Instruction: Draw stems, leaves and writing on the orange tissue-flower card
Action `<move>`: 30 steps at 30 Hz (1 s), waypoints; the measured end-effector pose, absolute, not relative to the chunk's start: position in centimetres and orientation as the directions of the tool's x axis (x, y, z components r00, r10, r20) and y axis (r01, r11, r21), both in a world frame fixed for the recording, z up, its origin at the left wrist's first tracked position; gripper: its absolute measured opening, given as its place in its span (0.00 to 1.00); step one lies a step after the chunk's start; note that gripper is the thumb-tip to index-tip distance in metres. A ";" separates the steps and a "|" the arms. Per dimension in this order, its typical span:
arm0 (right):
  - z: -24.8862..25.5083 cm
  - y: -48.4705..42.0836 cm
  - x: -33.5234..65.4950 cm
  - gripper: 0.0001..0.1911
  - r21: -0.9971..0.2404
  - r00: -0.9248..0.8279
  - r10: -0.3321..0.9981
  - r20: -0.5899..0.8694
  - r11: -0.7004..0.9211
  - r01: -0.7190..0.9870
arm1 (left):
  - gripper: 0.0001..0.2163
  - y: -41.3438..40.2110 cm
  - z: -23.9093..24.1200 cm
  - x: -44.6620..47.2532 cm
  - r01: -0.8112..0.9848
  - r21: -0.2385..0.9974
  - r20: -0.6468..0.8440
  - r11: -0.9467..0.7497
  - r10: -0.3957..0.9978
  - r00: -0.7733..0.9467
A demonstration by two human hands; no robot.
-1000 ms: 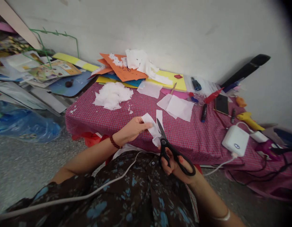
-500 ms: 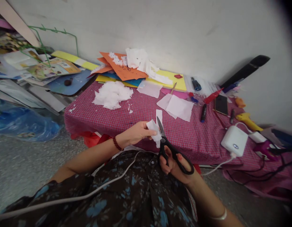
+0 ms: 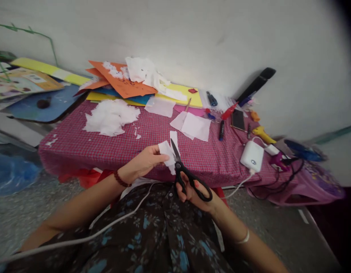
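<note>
Just over the table's front edge, my left hand [image 3: 147, 160] pinches a small piece of white paper [image 3: 165, 149] between thumb and fingers. My right hand [image 3: 192, 191] grips black-handled scissors [image 3: 177, 165], thumb and fingers through the loops. Their blades point up and away from me, against the right side of the paper. A narrow white paper strip [image 3: 173, 137] shows beyond the blades; whether it is joined to the held piece I cannot tell. Farther back on the table lie flat white paper squares [image 3: 196, 127] and a heap of white paper pieces [image 3: 111, 116].
A checked red cloth [image 3: 107, 148] covers the table. Orange sheets [image 3: 130, 86] and yellow card [image 3: 192, 99] lie along the wall. On the right are a marker [image 3: 221, 130], a white power bank [image 3: 251, 156] with cables, and a yellow glue gun [image 3: 263, 134]. A white cable [image 3: 107, 236] crosses my lap.
The whole scene has shifted left as my head turned right, bringing a pink stool into fuller view. Both hands keep their holds on the paper and scissors.
</note>
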State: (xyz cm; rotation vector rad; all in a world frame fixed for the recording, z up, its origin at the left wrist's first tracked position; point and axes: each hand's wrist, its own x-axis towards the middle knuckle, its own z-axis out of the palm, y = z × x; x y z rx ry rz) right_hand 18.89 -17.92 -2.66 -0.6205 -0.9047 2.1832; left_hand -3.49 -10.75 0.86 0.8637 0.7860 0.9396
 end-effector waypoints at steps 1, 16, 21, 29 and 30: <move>-2.8 -17.8 19.1 0.31 -0.750 -0.663 0.732 -0.157 -0.525 -0.402 | 0.12 -10.6 1.0 -3.6 -0.362 0.877 -0.181 0.317 0.914 0.362; 1.9 -15.4 28.7 0.30 -0.866 -0.348 0.936 -0.058 0.126 0.483 | 0.05 -2.9 6.6 -9.1 -0.419 0.908 -0.004 0.023 0.999 0.046; 2.4 -11.8 32.8 0.28 -0.386 -0.333 0.941 0.052 0.326 0.863 | 0.02 -2.1 6.0 -7.8 -0.192 0.958 -0.158 0.215 0.948 0.274; 1.9 -8.6 34.9 0.26 -0.275 -0.437 0.899 0.009 0.422 0.864 | 0.03 1.6 4.1 -6.5 -0.274 0.908 -0.225 0.317 0.921 0.319; 2.0 -8.4 34.9 0.25 -0.274 -0.430 0.903 0.021 0.419 0.866 | 0.03 2.2 3.9 -6.5 -0.292 0.901 -0.222 0.320 0.920 0.324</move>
